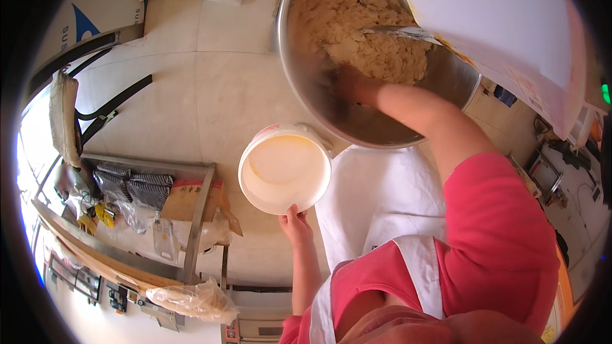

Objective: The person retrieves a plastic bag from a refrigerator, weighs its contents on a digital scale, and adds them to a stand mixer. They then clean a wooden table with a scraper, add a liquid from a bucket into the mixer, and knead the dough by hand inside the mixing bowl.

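Note:
My left hand (pixel 295 223) grips the lower rim of a white plastic bucket (pixel 286 174), whose open mouth faces me; it looks nearly empty, with a yellowish residue on its inner wall. My right hand (pixel 351 86) reaches down inside a large stainless steel mixing bowl (pixel 284 52). It is blurred, at the near edge of a mass of light brown dough (pixel 377 55); whether its fingers hold anything does not show. A metal mixer tool (pixel 401 32) enters the dough from the right, below the white mixer housing (pixel 497 14).
A metal-framed table (pixel 193 229) at the left holds a cardboard box (pixel 189 196), striped packages (pixel 149 186) and plastic bags. A plastic bag (pixel 193 300) hangs over its near edge. Pale floor tiles (pixel 229 86) lie between table and bowl. Equipment and cables stand at the far right.

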A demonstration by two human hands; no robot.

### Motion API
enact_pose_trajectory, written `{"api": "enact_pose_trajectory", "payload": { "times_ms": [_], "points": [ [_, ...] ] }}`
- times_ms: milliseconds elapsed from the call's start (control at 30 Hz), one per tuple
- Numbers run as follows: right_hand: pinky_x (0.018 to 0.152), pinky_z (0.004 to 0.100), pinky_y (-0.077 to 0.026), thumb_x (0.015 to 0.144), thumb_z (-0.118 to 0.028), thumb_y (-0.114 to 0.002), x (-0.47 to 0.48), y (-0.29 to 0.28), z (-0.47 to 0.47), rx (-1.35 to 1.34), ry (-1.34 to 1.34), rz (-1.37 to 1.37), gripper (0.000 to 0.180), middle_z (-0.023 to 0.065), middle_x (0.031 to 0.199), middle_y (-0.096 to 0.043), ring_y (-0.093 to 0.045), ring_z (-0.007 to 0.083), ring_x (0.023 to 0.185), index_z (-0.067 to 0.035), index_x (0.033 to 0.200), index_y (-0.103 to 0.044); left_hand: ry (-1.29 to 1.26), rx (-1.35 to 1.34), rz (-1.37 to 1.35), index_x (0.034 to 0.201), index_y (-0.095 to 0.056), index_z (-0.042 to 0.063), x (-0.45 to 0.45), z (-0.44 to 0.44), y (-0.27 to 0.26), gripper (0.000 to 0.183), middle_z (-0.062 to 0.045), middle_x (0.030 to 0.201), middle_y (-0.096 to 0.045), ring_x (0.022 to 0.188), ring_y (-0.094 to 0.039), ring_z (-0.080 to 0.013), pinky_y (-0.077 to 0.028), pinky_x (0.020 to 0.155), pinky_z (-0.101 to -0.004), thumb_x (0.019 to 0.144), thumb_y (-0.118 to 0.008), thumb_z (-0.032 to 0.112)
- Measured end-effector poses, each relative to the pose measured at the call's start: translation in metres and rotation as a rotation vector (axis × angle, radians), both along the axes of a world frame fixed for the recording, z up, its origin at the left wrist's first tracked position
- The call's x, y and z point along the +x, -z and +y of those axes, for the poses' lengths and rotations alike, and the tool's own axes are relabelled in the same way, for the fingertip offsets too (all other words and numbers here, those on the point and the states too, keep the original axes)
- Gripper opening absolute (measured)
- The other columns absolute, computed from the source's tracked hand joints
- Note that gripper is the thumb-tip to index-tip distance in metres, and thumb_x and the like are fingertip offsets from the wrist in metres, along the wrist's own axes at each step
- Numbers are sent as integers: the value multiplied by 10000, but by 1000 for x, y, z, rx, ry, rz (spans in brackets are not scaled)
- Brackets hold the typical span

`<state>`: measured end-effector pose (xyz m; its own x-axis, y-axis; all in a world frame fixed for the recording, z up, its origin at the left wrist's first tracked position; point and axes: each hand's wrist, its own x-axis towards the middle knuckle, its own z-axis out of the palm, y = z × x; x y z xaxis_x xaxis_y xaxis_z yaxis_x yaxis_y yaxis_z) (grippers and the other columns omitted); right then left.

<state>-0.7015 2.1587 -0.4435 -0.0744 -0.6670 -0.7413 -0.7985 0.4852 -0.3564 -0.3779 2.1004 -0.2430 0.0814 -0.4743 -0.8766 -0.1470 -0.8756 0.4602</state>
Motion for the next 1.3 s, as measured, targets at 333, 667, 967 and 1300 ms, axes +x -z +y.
{"api": "enact_pose_trajectory", "payload": {
  "times_ms": [333, 667, 967, 1300],
  "points": [
    [687, 345, -469, 737, -251, -624, -34, 13, -88, 17, 339, -554, 298, 136, 857, -644, -611, 229, 743, -14, 918, -643, -106, 29, -26, 933, -507, 49, 9, 10, 8, 128, -39, 826, -574, 616, -511, -111, -398, 493, -229, 810, -489, 16],
    [755, 356, -465, 714, -105, -578, -35, 53, -59, -13, 117, -175, 363, 132, 979, -626, -600, 280, 872, -111, 1077, -595, -42, 14, 15, 938, -514, 52, 5, -2, 4, 149, -36, 814, -571, 613, -503, -106, -389, 488, -228, 800, -485, 4],
    [808, 403, -457, 701, -80, -605, -43, -50, -33, -110, 251, -63, 594, 157, 1059, -591, -565, 329, 966, -184, 1264, -450, -52, -3, 44, 929, -526, 51, -6, -4, -4, 137, -31, 803, -572, 596, -500, -102, -400, 480, -223, 801, -498, 11],
    [769, 407, -445, 708, -48, -587, -27, -82, 33, -315, 625, 171, 433, 179, 882, -596, -563, 343, 922, -94, 1128, -495, 12, -2, 60, 911, -537, 67, 0, -5, -10, 122, -20, 797, -576, 595, -497, -96, -394, 491, -223, 803, -501, 20]
  ]
}}
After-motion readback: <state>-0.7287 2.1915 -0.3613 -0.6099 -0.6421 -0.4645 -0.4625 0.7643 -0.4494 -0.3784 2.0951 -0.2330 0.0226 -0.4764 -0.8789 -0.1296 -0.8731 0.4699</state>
